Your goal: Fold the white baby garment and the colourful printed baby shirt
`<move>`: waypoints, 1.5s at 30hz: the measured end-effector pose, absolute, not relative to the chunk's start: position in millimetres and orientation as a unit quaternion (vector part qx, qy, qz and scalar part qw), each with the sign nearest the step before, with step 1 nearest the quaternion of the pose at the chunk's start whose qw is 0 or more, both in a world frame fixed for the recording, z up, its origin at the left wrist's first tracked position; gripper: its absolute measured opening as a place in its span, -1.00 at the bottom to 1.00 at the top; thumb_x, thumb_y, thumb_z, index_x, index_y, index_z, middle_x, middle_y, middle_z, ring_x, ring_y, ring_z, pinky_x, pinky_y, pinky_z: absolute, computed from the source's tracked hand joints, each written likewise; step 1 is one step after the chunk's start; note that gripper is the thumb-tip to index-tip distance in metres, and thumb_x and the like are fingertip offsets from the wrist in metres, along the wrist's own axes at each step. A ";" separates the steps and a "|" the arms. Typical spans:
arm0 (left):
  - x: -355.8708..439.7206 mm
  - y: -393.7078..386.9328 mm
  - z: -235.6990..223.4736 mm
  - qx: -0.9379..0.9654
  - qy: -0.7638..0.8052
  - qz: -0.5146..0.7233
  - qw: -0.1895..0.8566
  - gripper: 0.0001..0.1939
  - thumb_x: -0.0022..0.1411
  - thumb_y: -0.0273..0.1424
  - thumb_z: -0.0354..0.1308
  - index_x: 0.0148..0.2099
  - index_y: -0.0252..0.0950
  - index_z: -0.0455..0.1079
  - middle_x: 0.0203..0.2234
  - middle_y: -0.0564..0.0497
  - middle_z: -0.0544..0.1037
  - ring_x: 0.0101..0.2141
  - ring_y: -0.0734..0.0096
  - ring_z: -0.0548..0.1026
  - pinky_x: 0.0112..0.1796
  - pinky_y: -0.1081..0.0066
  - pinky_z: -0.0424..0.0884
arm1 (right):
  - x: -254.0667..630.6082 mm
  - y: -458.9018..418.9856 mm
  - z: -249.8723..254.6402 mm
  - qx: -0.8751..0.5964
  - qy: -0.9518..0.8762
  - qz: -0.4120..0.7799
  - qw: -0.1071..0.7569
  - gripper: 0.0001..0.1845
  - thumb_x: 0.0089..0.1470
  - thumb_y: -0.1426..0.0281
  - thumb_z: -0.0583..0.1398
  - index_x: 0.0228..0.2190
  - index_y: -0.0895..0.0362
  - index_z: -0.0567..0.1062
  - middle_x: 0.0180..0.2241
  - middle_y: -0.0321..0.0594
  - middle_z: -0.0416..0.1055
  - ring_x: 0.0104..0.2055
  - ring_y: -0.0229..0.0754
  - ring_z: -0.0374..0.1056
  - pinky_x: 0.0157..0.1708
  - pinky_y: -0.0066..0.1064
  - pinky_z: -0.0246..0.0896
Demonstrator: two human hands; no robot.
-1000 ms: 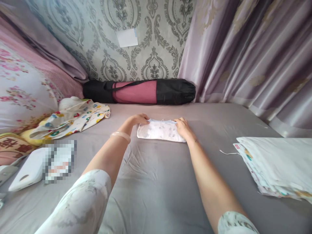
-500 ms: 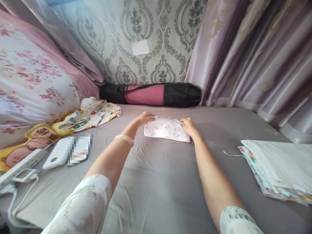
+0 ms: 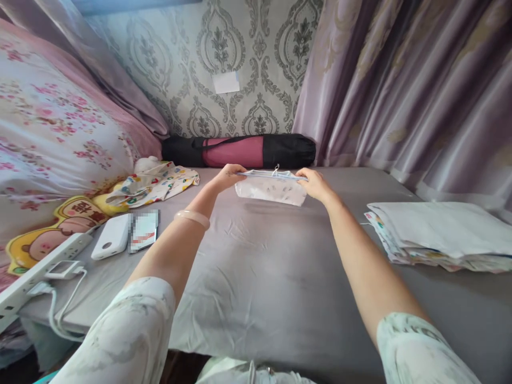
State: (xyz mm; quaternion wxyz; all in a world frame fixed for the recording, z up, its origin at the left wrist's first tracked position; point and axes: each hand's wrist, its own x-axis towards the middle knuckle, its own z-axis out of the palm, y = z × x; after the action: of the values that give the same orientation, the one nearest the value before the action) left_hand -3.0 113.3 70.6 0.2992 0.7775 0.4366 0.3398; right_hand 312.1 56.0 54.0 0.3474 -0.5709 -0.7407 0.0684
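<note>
A folded white garment (image 3: 270, 190) with a small faint print is held out at the far middle of the bed. Along its top edge run a pale blue band and a short white drawstring. My left hand (image 3: 230, 177) pinches the band's left corner, and a pale bangle circles that forearm. The right corner is gripped by my right hand (image 3: 314, 184). Shadow shows under the garment's lower edge, which seems to hang just above the grey sheet (image 3: 276, 272).
Stacked folded cloths (image 3: 440, 229) lie at the right. On the left are a power strip (image 3: 48, 274), a white power bank (image 3: 112, 236), a blurred phone-like item (image 3: 144, 230), a pig cushion (image 3: 56, 234) and a patterned cloth (image 3: 160, 184). A rolled mat (image 3: 234, 152) lies against the wall.
The view has shifted, showing the bed's near edge. Both hands have raised the garment by its band, and its lower part now hangs with a shadow beneath.
</note>
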 end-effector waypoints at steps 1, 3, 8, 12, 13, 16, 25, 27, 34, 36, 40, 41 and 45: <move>-2.1 110.3 69.9 0.779 0.443 0.349 0.275 -0.69 0.00 -0.35 0.18 -0.19 -0.37 0.51 -0.41 0.03 0.54 -0.35 0.37 0.44 -0.27 0.39 0.35 | 311.3 51.1 54.1 -0.560 -0.747 0.047 0.355 -0.77 0.04 0.50 0.13 -0.24 0.13 0.50 -0.23 -0.17 0.50 -0.18 -0.11 0.35 -0.11 -0.31 0.19; 0.0 101.9 66.4 0.781 0.467 0.351 0.217 -0.72 0.03 -0.38 0.16 -0.18 -0.34 0.52 -0.39 0.01 0.56 -0.31 0.33 0.46 -0.23 0.36 0.36 | 309.9 40.4 48.7 -0.540 -0.762 0.008 0.357 -0.74 0.03 0.54 0.09 -0.24 0.15 0.49 -0.21 -0.13 0.48 -0.13 -0.08 0.33 -0.07 -0.28 0.18; -1.9 67.7 52.8 0.814 0.491 0.293 0.100 -0.74 0.13 -0.44 0.08 -0.16 -0.24 0.52 -0.33 0.00 0.60 -0.24 0.27 0.49 -0.08 0.24 0.31 | 309.7 7.2 23.0 -0.506 -0.795 -0.036 0.334 -0.68 0.05 0.58 0.02 -0.20 0.14 0.46 -0.17 -0.09 0.44 -0.08 -0.03 0.28 -0.06 -0.25 0.18; -13.6 40.9 37.4 0.856 0.450 0.253 0.036 -0.71 0.14 -0.48 0.02 -0.14 -0.21 0.50 -0.28 -0.02 0.60 -0.17 0.22 0.47 0.00 0.17 0.22 | 308.2 -21.8 12.0 -0.483 -0.818 -0.047 0.309 -0.67 0.09 0.59 -0.01 -0.19 0.13 0.45 -0.18 -0.10 0.43 -0.09 -0.04 0.27 -0.07 -0.27 0.19; -17.0 35.4 32.4 0.865 0.436 0.248 0.025 -0.71 0.14 -0.49 0.01 -0.15 -0.21 0.49 -0.26 -0.02 0.60 -0.14 0.22 0.47 0.02 0.16 0.20 | 307.2 -28.7 10.3 -0.478 -0.825 -0.047 0.300 -0.66 0.10 0.60 -0.02 -0.19 0.12 0.45 -0.19 -0.10 0.43 -0.10 -0.04 0.27 -0.08 -0.27 0.19; -25.8 21.0 16.5 0.887 0.397 0.234 0.001 -0.69 0.14 -0.52 -0.02 -0.16 -0.21 0.48 -0.21 -0.02 0.59 -0.09 0.23 0.44 0.03 0.16 0.15 | 303.7 -47.7 3.8 -0.467 -0.841 -0.051 0.270 -0.66 0.14 0.60 -0.03 -0.19 0.12 0.45 -0.17 -0.09 0.43 -0.08 -0.04 0.27 -0.07 -0.27 0.20; -36.5 -14.1 -9.2 0.925 0.351 0.144 -0.001 -0.57 0.07 -0.60 -0.10 -0.13 -0.17 0.47 -0.14 -0.01 0.59 -0.04 0.27 0.42 0.02 0.19 0.12 | 301.4 -77.7 -19.6 -0.432 -0.879 -0.021 0.198 -0.56 0.12 0.65 -0.05 -0.14 0.11 0.50 -0.10 -0.09 0.42 -0.05 -0.08 0.26 -0.07 -0.29 0.21; -39.1 -18.2 -11.0 0.926 0.352 0.135 -0.001 -0.51 0.01 -0.63 -0.11 -0.10 -0.16 0.46 -0.10 0.01 0.58 -0.01 0.28 0.42 0.02 0.19 0.11 | 303.1 -81.4 -18.7 -0.425 -0.886 -0.009 0.185 -0.48 0.05 0.69 -0.04 -0.08 0.10 0.50 -0.07 -0.10 0.41 -0.01 -0.08 0.26 -0.03 -0.29 0.19; -18.5 -24.5 0.0 0.884 0.448 0.136 0.012 -0.63 0.14 -0.55 -0.08 -0.13 -0.18 0.47 -0.09 0.00 0.58 0.00 0.25 0.45 0.05 0.17 0.17 | 286.7 -73.5 -5.3 -0.508 -0.844 0.020 0.173 -0.58 0.06 0.63 0.00 -0.19 0.10 0.55 -0.07 -0.17 0.49 0.00 -0.08 0.33 0.02 -0.24 0.14; 0.1 -23.7 2.8 0.866 0.475 0.158 0.009 -0.63 0.25 -0.49 -0.12 -0.02 -0.20 0.43 -0.02 -0.03 0.54 0.02 0.24 0.44 0.05 0.18 0.20 | 270.9 -61.6 -4.5 -0.531 -0.824 0.013 0.196 -0.56 0.07 0.62 -0.01 -0.11 0.13 0.52 0.00 -0.13 0.46 0.05 -0.09 0.30 0.07 -0.26 0.12; 38.2 -16.5 -2.1 0.874 0.466 0.141 0.002 -0.62 0.37 -0.40 -0.18 0.14 -0.25 0.30 0.13 -0.10 0.41 0.17 0.22 0.30 0.14 0.18 0.13 | 233.9 -38.2 -9.3 -0.538 -0.824 0.004 0.177 -0.50 0.19 0.53 -0.07 0.11 0.23 0.37 0.16 -0.02 0.31 0.21 -0.08 0.18 0.20 -0.25 0.00; 45.1 -13.5 -5.0 0.877 0.464 0.126 -0.002 -0.61 0.38 -0.39 -0.19 0.16 -0.28 0.27 0.16 -0.13 0.38 0.21 0.19 0.25 0.16 0.17 0.11 | 226.0 -33.9 -11.5 -0.542 -0.824 0.004 0.164 -0.50 0.23 0.49 -0.09 0.15 0.27 0.32 0.19 0.01 0.26 0.25 -0.05 0.12 0.23 -0.22 -0.05; 57.1 -0.9 -17.7 0.876 0.475 0.082 -0.001 -0.56 0.41 -0.37 -0.25 0.23 -0.36 0.18 0.23 -0.20 0.27 0.28 0.12 0.12 0.20 0.10 0.04 | 207.3 -23.0 -22.7 -0.561 -0.820 0.018 0.115 -0.44 0.30 0.37 -0.17 0.24 0.31 0.20 0.29 0.03 0.09 0.36 0.00 -0.09 0.30 -0.15 -0.22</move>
State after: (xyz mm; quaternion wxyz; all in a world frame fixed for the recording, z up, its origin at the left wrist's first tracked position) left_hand 57.1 -0.9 -17.7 -0.0012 0.8761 0.4752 0.0817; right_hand 207.3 -23.0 -22.7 0.1149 -0.5609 -0.8197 0.0178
